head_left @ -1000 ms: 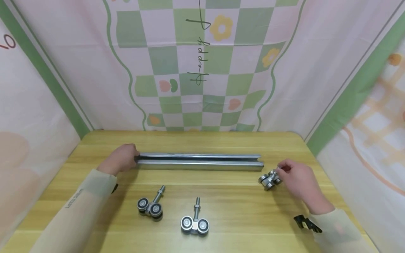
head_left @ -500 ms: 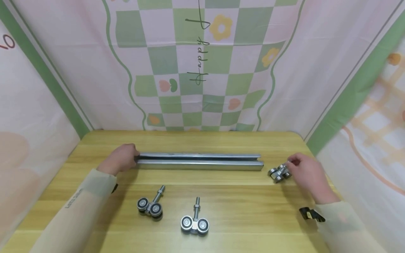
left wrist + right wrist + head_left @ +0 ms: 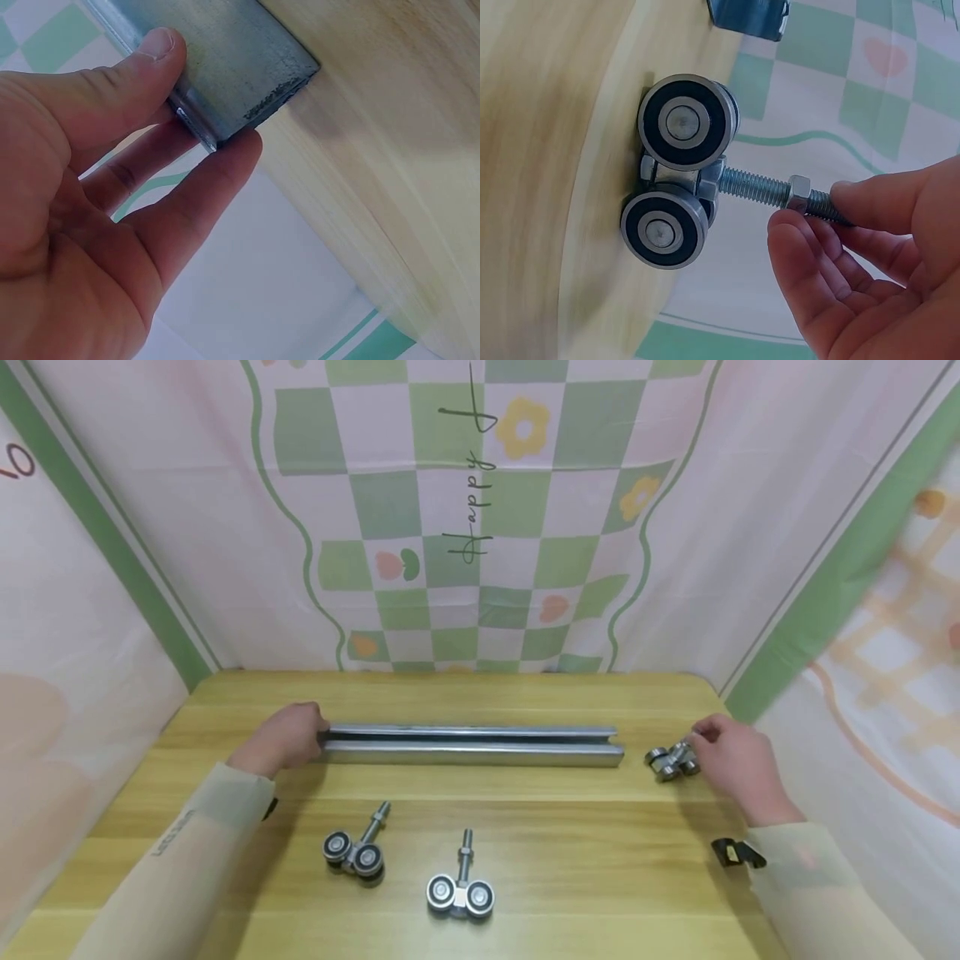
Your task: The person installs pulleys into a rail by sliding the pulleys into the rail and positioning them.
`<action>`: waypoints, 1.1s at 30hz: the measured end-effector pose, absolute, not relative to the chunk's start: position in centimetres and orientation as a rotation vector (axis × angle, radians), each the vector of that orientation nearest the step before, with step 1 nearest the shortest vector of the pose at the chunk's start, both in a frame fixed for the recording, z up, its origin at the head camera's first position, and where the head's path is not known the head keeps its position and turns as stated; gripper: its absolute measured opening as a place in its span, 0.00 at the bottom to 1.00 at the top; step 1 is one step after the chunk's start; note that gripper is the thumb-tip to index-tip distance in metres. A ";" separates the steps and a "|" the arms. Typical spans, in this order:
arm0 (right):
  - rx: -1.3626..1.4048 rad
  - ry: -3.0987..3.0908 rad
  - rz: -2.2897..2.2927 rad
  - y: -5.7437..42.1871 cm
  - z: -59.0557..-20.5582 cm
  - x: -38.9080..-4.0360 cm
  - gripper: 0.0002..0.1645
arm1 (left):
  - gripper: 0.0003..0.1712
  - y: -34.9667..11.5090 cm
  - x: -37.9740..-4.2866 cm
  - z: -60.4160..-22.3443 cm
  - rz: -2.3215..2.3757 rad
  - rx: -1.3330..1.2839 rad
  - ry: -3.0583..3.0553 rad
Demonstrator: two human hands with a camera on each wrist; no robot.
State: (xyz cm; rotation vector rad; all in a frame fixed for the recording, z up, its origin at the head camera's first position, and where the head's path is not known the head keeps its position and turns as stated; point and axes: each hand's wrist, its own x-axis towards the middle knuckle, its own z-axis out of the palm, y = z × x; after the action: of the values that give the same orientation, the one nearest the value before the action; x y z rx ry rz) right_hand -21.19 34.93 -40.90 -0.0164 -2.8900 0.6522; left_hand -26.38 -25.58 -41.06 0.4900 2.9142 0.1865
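A long galvanized C-shaped metal track [image 3: 472,755] lies across the table, its slot facing up. My left hand [image 3: 288,737] grips the track's left end; in the left wrist view the thumb [image 3: 161,56] presses one side wall, with fingers around the end. Off the track's right end, my right hand [image 3: 738,764] pinches the threaded bolt of a roller trolley [image 3: 667,762] near its tip, beyond the nut [image 3: 799,193]. The trolley's wheels [image 3: 682,124] are steel with black rings. They point toward the track, a short gap from its end.
Two more roller trolleys are on the table in front: one trolley [image 3: 356,853] at left with its bolt tilted right, another trolley [image 3: 461,895] near the middle with its bolt pointing away. A patterned green-and-white curtain [image 3: 465,568] hangs behind the wooden table [image 3: 570,868].
My right hand has carried its trolley rightward and slightly toward the back, turning the wheels more in line with the track's end. The left hand and track have stayed put.
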 end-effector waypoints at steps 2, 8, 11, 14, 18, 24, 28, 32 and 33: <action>-0.024 -2.880 0.645 35.1 -41.1 -21.3 0.17 | 0.08 -25.6 -26.3 -41.2 0.188 0.500 2.911; -0.037 -2.877 0.604 36.0 -41.4 -21.6 0.16 | 0.10 -25.2 -26.2 -41.4 0.224 0.518 2.903; -0.048 -2.893 0.609 36.2 -41.4 -21.7 0.19 | 0.09 -25.2 -26.2 -41.5 0.222 0.518 2.909; -0.057 -2.899 0.615 36.2 -41.3 -21.8 0.20 | 0.10 -25.2 -26.2 -41.5 0.206 0.518 2.923; -0.058 -2.890 0.609 36.0 -41.3 -22.0 0.20 | 0.12 -25.3 -26.3 -41.4 0.203 0.500 2.929; -0.063 -2.877 0.618 35.4 -41.2 -22.2 0.19 | 0.10 -25.3 -26.4 -41.1 0.211 0.486 2.921; -0.061 -2.862 0.622 34.9 -41.2 -22.3 0.18 | 0.10 -25.4 -26.4 -40.9 0.214 0.489 2.916; -0.059 -2.856 0.631 34.6 -41.3 -22.5 0.18 | 0.10 -25.4 -26.4 -40.8 0.213 0.479 2.909; -0.059 -2.857 0.632 34.5 -41.3 -22.6 0.19 | 0.11 -25.3 -26.4 -40.8 0.216 0.474 2.908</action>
State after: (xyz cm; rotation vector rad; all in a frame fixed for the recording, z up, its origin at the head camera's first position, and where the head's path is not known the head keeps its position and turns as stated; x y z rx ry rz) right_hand -22.58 34.50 -41.26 -0.0592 -2.8571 0.6321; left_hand -26.42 -25.33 -40.77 0.4737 2.9075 0.2157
